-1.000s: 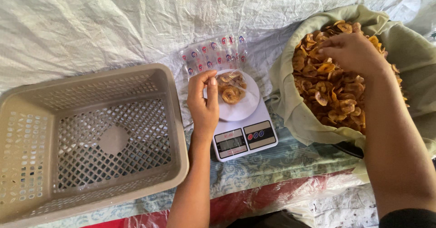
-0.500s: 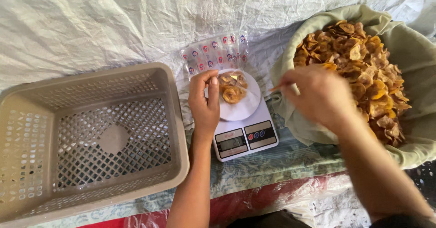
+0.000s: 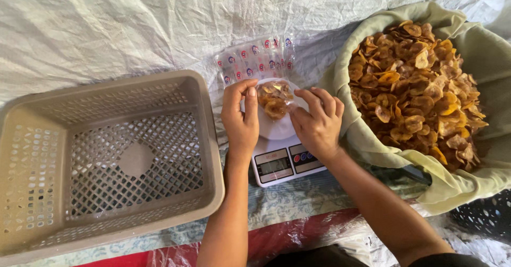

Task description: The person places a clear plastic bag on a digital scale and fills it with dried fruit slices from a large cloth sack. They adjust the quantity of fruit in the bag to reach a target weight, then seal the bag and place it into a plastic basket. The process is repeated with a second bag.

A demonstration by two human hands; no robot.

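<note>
The small clear bag of chips (image 3: 274,101) is sitting on the white plate of the kitchen scale (image 3: 281,151), probably so its weight can be read. The left hand (image 3: 240,119) is pinching the bag's left edge, and the right hand (image 3: 318,122) is gripping its right edge, keeping the mouth open, it seems. Half a second ago the right hand was coming from the cloth-lined basket of chips (image 3: 420,91). The empty plastic crate (image 3: 106,160) is standing to the left.

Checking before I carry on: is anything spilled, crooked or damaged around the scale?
Nothing stands out. The left hand and right hand hold a small clear bag of chips over the scale. No chips lie outside the cloth-lined basket, and the crate looks intact.
</note>
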